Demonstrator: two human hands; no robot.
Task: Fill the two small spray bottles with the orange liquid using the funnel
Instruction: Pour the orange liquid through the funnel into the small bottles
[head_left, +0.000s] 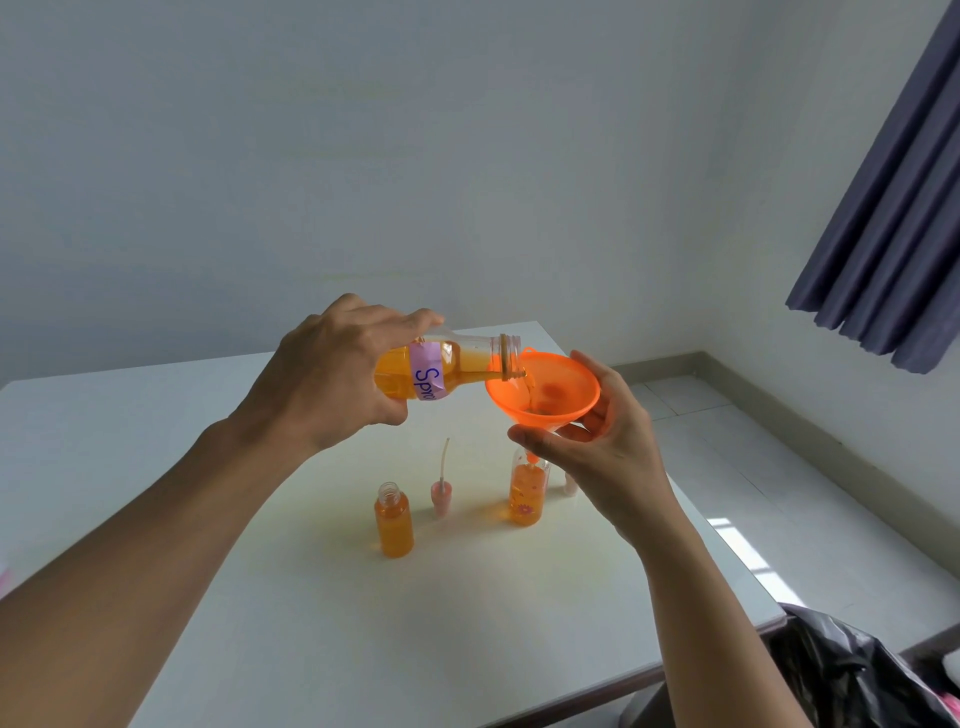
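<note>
My left hand (332, 374) grips the tilted bottle (447, 371), its purple label reading "Spr". My right hand (597, 441) holds one orange funnel (550, 389). Below the funnel stand two small spray bottles (394, 525) (529, 493) on the worktop (156, 441).

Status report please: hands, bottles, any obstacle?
Left hand tilts labelled clear bottle, pouring. Right hand steadies orange plastic funnel in flowered spray bottle. Plain spray bottle full. No obstacle.
</note>
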